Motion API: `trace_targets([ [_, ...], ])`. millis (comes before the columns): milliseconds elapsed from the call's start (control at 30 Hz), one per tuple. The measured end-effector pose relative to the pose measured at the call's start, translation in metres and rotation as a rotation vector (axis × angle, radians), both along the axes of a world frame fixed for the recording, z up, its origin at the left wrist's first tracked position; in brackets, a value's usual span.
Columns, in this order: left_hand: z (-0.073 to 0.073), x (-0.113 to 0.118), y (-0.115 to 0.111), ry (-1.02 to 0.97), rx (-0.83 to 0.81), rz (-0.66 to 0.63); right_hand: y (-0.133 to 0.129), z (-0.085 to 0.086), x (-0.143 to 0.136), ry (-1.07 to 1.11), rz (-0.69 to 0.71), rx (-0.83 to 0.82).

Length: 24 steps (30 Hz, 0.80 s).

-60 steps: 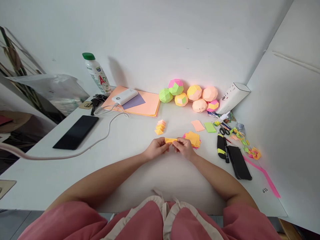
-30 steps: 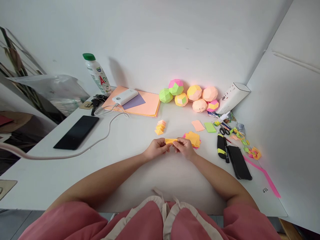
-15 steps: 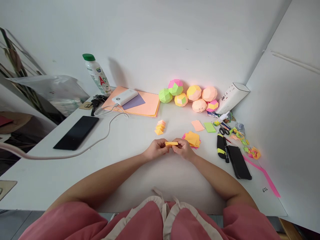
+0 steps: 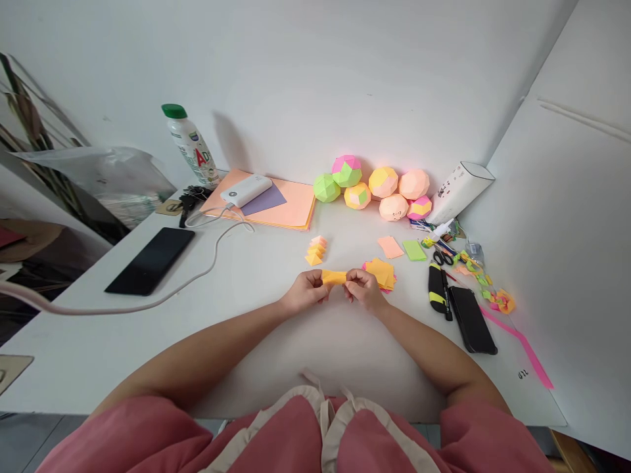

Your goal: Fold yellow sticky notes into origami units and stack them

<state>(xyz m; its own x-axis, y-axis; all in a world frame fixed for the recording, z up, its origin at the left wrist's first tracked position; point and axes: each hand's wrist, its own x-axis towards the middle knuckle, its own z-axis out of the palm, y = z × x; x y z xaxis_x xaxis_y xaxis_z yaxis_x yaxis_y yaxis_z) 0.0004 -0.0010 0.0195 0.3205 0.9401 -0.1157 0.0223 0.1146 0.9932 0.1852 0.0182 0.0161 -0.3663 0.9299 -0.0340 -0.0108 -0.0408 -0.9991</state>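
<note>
A small yellow-orange paper piece (image 4: 334, 277) is stretched between my two hands above the white table. My left hand (image 4: 304, 292) pinches its left end, and my right hand (image 4: 365, 290) pinches the right end, fingers closed. Just behind my right hand lies a stack of orange paper squares (image 4: 381, 272) with pink edges showing beneath. Folded orange and peach paper units (image 4: 315, 251) stand in a short row beyond my left hand. A peach square (image 4: 390, 247) and a green square (image 4: 414, 250) lie farther back.
Paper balls (image 4: 382, 182) rest against the wall. At left are a bottle (image 4: 196, 152), a power bank (image 4: 246, 190) with its cable, and a black phone (image 4: 150, 261). Scissors (image 4: 442, 257), a cutter (image 4: 436, 288) and a black case (image 4: 473, 320) lie at right.
The paper piece now shows a broader face and sits slightly higher and farther left. My hands have shifted a little, with my right hand's grip changed.
</note>
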Motion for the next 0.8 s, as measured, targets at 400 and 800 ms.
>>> trace_targets([
  [400, 0.0012, 0.0017, -0.0015, -0.015, 0.0, -0.037, -0.0031, 0.0056, -0.0008, -0.172, 0.156, 0.081],
  [800, 0.0011, 0.003, -0.003, 0.059, 0.022, -0.046, -0.0014, 0.0013, -0.0009, -0.097, 0.059, 0.02],
])
